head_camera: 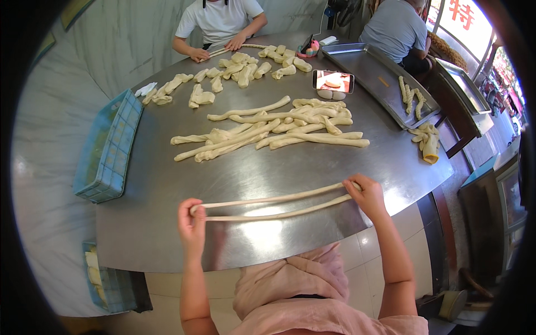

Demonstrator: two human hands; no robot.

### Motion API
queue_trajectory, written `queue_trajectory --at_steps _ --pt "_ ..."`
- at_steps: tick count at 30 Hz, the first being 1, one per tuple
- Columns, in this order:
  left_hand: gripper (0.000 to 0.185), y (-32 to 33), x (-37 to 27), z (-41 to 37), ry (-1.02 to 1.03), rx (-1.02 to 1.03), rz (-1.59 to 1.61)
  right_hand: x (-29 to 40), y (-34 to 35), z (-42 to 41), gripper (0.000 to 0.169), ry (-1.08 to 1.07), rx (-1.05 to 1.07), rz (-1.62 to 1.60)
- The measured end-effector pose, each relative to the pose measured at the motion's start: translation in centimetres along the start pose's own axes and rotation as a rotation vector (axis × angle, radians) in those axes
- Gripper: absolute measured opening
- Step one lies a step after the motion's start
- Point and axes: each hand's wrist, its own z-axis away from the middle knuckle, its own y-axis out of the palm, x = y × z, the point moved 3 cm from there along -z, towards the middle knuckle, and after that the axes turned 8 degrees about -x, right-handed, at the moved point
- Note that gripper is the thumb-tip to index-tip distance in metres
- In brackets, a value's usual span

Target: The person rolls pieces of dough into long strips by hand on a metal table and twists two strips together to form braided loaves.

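A long thin rope of dough [276,217] stretches in two nearly parallel strands between my hands, above the near part of the steel table [155,234]. My left hand [191,220] grips its left end, where the dough bends around between thumb and fingers. At the right, my right hand [366,194] pinches the other end, with a bit of dough showing between the fingers. Farther in lies a loose pile of thick dough strips [314,115], some crossing one another. Several short dough pieces [243,69] are scattered beyond them.
Across the table a person [220,21] handles a dough rope. A phone [333,81] leans on a stand. At right are a metal tray [356,63] with twisted dough [405,95] and a glove [428,142]. A blue plastic crate [111,146] stands left. Another person [393,33] sits beyond the tray.
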Motion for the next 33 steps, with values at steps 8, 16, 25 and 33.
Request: queue_trajectory --at_steps 8,16,25,33 --pt "0.041 -0.4 2.6 -2.9 0.33 -0.091 -1.138 3.3 6.8 -2.0 0.022 -0.228 0.021 0.184" --pt "0.048 -1.1 0.8 6.8 0.535 0.376 -1.055 3.6 2.3 4.3 0.027 -0.62 0.211 0.175" --pt "0.058 2.8 3.4 -3.8 0.506 0.344 -1.147 4.2 6.2 -0.2 0.024 -0.372 0.089 0.11" --pt "0.05 0.2 0.4 8.1 0.308 0.373 -0.824 2.8 3.1 4.7 0.022 -0.411 0.258 0.054"
